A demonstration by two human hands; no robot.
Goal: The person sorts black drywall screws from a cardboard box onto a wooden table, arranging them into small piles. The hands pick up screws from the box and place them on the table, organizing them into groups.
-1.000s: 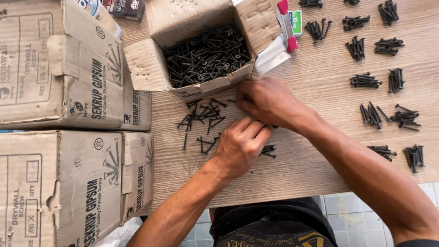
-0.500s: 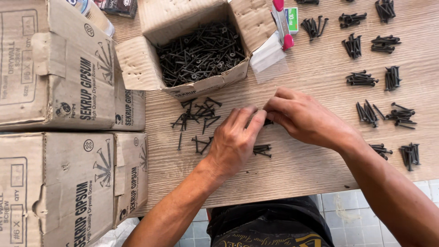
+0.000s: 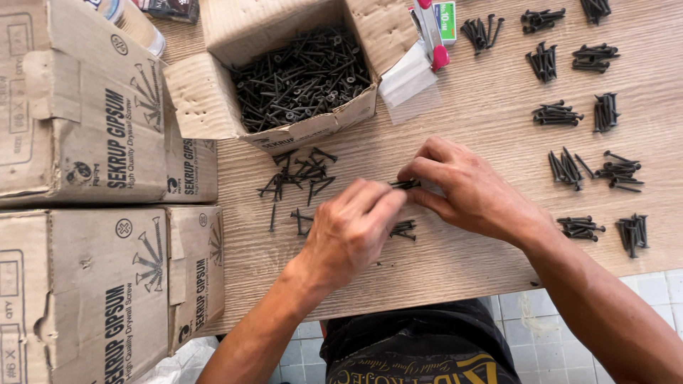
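Black drywall screws [image 3: 404,184] are held as a small bundle between the two hands, above the wooden surface [image 3: 469,128]. The bundle's long axis runs roughly left to right in the head view, close to level; which end carries the heads cannot be told, since the fingers cover most of it. The right hand [image 3: 466,188] is closed on the bundle's right end — thumb below, fingers curled over. The left hand [image 3: 352,227] is pinched on the left end, knuckles toward the camera. A second short bundle [image 3: 403,229] is laid on the surface just beside the left hand, also lying left to right. A loose scatter of screws [image 3: 299,178] is spread in front of an open cardboard box [image 3: 206,99] filled with screws. Sorted small piles [image 3: 569,167] are set out well apart to the right. Closed cartons [image 3: 78,121] are stacked at the left.
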